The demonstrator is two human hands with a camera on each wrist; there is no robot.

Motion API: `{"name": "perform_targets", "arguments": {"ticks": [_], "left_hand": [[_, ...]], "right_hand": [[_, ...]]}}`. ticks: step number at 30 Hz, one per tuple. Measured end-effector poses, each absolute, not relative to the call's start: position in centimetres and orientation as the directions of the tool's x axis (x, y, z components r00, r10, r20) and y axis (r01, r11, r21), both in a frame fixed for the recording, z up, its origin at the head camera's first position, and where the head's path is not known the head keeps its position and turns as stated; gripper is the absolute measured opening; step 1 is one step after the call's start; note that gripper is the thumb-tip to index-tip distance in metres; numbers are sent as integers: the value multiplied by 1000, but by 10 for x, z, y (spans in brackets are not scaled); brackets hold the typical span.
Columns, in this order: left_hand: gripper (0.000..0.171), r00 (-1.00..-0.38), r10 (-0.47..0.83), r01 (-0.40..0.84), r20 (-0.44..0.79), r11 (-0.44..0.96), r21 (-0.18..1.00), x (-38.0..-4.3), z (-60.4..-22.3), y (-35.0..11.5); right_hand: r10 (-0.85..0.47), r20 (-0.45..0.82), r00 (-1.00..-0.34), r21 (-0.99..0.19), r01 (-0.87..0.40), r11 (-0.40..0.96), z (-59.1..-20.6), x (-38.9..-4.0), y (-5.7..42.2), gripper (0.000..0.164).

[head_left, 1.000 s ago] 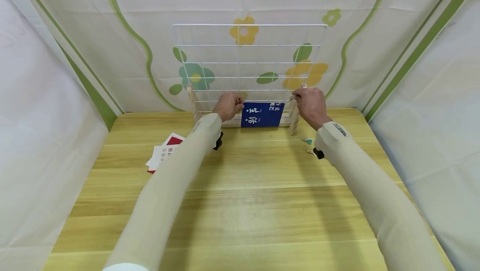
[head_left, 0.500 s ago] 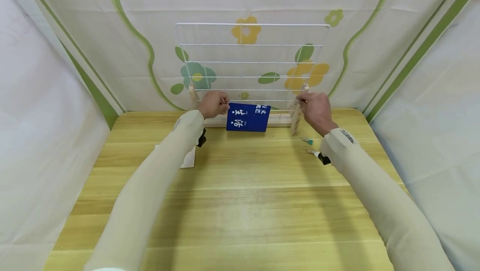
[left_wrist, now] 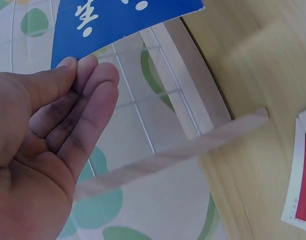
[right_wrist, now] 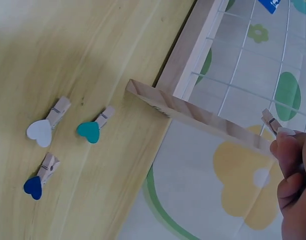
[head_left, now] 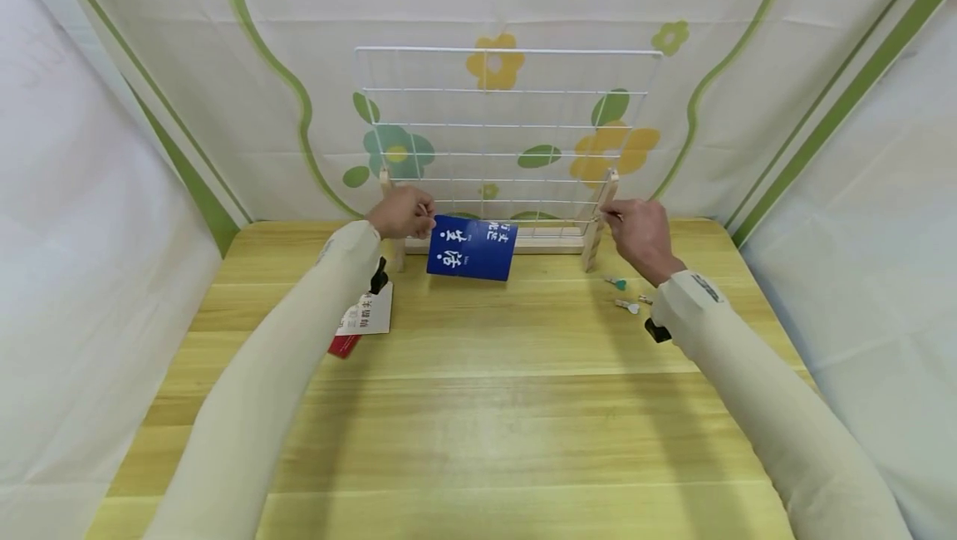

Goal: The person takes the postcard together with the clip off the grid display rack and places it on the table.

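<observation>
My left hand [head_left: 404, 213] pinches a blue card [head_left: 473, 249] with white lettering by its upper left corner. The card hangs tilted in front of a white wire grid rack [head_left: 508, 51], low and left of its middle. Thumb and fingertips meet at the card's corner in the left wrist view. At the rack's right wooden leg [head_left: 591, 245], my right hand [head_left: 641, 233] pinches a small wooden clothespin [right_wrist: 271, 121], whose tip pokes out past the thumb. The rest of that clothespin is hidden by the fingers.
Heart-topped clothespins lie on the table right of the rack: a teal one [right_wrist: 89, 131], a white one [right_wrist: 40, 132] and a dark blue one [right_wrist: 33, 187]. White and red cards [head_left: 374, 313] lie partly under my left forearm. A flowered cloth hangs behind the rack.
My left hand has moved left and slightly down, carrying the blue card away from the rack's right side. The right hand has shifted slightly right and down, still pinching the clothespin.
</observation>
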State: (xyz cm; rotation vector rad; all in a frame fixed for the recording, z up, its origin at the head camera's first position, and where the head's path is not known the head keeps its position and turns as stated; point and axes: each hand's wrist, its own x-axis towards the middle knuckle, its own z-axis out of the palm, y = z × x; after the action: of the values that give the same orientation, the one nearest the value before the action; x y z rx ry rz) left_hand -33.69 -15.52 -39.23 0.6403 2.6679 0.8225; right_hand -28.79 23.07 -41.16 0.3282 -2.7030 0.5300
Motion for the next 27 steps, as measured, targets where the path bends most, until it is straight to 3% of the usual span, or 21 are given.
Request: {"name": "perform_targets", "arguments": {"ticks": [27], "left_hand": [[8, -827, 473, 198, -304, 751, 629, -332, -390, -224]], "right_hand": [[-169, 411, -896, -302, -309, 902, -429, -276, 251, 15]]}}
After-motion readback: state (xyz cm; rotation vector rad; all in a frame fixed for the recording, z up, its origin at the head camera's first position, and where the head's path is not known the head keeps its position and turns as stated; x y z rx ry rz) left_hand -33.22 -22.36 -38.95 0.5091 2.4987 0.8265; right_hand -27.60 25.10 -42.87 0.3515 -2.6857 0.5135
